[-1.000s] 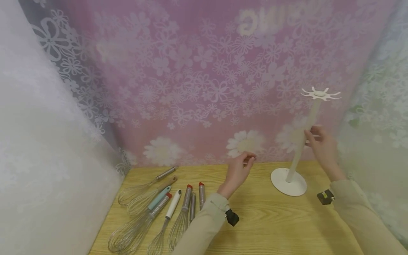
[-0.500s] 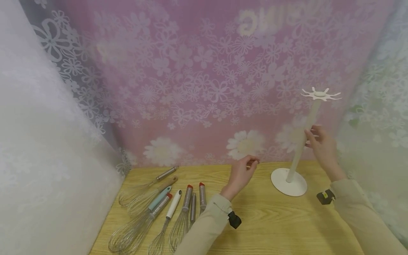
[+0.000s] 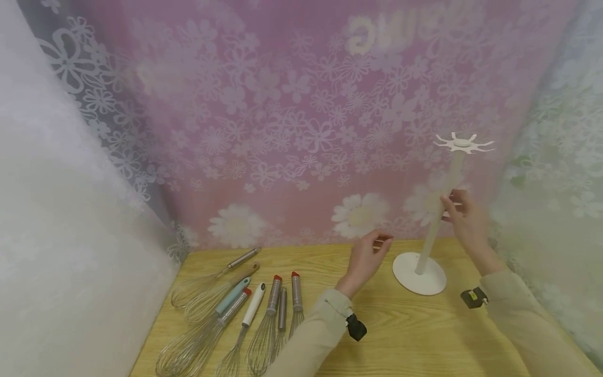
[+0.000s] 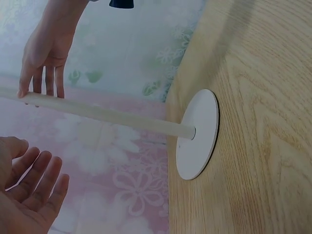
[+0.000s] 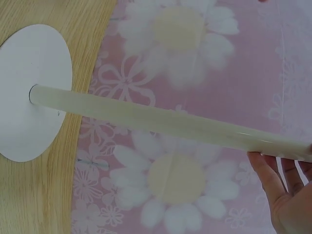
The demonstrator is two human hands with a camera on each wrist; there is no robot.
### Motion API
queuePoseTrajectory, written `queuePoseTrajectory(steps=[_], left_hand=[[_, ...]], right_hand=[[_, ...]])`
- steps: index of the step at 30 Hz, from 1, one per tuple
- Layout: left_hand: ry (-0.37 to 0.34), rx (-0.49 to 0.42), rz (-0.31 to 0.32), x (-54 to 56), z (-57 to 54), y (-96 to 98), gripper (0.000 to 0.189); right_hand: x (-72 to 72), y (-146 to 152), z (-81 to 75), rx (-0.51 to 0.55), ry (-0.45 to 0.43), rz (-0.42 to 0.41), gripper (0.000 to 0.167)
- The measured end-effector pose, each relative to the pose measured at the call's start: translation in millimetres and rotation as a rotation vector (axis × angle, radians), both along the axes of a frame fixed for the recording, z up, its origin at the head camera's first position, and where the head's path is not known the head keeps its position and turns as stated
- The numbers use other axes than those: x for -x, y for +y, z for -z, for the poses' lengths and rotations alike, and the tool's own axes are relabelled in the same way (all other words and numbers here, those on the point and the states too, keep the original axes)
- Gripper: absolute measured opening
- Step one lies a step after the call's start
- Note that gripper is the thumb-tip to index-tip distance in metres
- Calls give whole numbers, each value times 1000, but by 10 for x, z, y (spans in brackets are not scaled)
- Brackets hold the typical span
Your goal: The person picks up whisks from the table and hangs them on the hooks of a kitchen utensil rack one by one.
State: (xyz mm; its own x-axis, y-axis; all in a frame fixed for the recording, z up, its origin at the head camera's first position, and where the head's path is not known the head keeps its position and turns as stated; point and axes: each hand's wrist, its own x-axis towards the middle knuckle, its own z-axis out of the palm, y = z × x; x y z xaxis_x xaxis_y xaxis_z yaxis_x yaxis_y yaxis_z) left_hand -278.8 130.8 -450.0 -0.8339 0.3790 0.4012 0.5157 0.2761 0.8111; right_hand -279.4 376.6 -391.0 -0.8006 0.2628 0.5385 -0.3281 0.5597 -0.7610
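A white stand with a round base [image 3: 432, 285], a slim pole [image 3: 430, 238] and a ring of curved hooks [image 3: 464, 143] on top stands on the right of the table. My right hand [image 3: 471, 228] holds the pole about midway up, thumb on the near side and the fingertips behind it, as the left wrist view also shows. To the left of the pole is my left hand [image 3: 365, 260], its fingers loosely bent and apart from the stand. Nothing lies in that palm [image 4: 22, 209] in the left wrist view.
Several whisks lie on the left of the wooden table [image 3: 395, 335], among them a white-handled one [image 3: 254, 305], a teal-handled one [image 3: 233, 296] and some with red tips. My left sleeve [image 3: 313, 335] passes over the nearest ones. A flowered curtain [image 3: 282, 157] hangs behind.
My left hand has moved to the right, closer to the pole. The stand, with my right hand still holding it, has shifted slightly left and nearer. The head view has turned a little.
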Motion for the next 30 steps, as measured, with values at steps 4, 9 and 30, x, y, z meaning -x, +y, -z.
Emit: queuePoseTrajectory(steps=[4, 9, 30], left_hand=[[-10, -30, 0, -17, 11, 81, 22], [-2, -45, -13, -28, 17, 155, 20], [-27, -107, 48, -9, 3, 373, 24]], right_hand=[[-25, -28, 19, 0, 11, -23, 32], [-90, -109, 5, -2, 12, -24, 33], [-347, -439, 8, -30, 20, -118, 26]])
